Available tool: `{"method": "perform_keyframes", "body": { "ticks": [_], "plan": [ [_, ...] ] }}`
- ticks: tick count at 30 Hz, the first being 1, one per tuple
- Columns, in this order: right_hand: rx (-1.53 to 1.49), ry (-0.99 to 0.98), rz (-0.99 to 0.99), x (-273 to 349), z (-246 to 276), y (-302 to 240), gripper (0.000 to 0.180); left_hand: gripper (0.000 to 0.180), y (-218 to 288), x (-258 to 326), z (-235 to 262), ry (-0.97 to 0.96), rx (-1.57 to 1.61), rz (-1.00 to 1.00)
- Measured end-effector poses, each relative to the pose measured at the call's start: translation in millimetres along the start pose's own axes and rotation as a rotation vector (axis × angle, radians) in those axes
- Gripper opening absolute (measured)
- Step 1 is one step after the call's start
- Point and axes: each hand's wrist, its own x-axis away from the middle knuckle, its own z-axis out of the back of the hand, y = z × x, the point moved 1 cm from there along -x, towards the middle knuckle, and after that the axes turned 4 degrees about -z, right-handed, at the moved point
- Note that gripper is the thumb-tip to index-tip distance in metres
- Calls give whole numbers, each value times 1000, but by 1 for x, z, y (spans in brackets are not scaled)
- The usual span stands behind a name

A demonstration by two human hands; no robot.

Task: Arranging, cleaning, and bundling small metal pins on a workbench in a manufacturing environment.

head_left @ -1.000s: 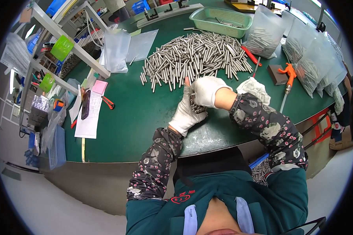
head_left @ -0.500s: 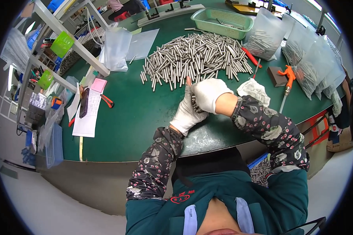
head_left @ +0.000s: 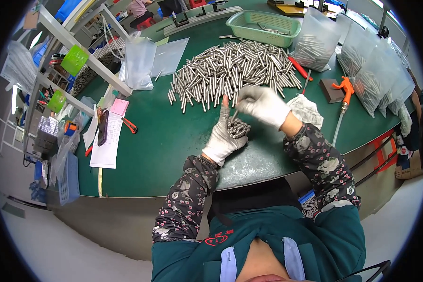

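My left hand (head_left: 222,137), in a white glove with the thumb tip bare, is wrapped round a bundle of short metal pins (head_left: 239,128). The pins' round ends face up in a tight cluster. Just above the bundle, my gloved right hand (head_left: 264,106) pinches a single metal pin (head_left: 235,115), its lower end close to the cluster; whether it touches cannot be made out. Beyond both hands spreads a large heap of loose metal pins (head_left: 235,68) on the green table (head_left: 145,155).
Behind the heap stands a green basket (head_left: 265,37) with some pins. Bags of pins (head_left: 312,44), red-handled pliers (head_left: 300,69), a brown block (head_left: 331,91), an orange air gun (head_left: 347,91) and a white cloth (head_left: 305,110) are at right. Left lie papers (head_left: 105,152) and a cutter (head_left: 130,125).
My right hand has lifted and drawn back from the bundle, uncovering the pin ends and the pin in its fingers. My left hand has hardly moved.
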Motion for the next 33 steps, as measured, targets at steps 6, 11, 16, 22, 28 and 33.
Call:
{"method": "perform_keyframes", "body": {
  "ticks": [6,11,16,22,28,33],
  "plan": [
    [-337,124,-279,2,22,19,25,115,2,2,2,-27,-39,-51],
    [-659,65,-296,8,14,32,22,115,6,3,0,-18,-21,-9],
    [-724,22,-387,6,9,42,19,114,9,1,-1,-19,-89,-33],
    [-568,23,-482,7,9,29,20,114,10,1,-1,6,-38,27],
    [-42,-80,-166,6,0,31,21,115,-1,0,3,-19,-92,30],
    [665,-115,64,8,-6,-8,18,115,-5,0,4,-42,-72,-48]
  ]
}}
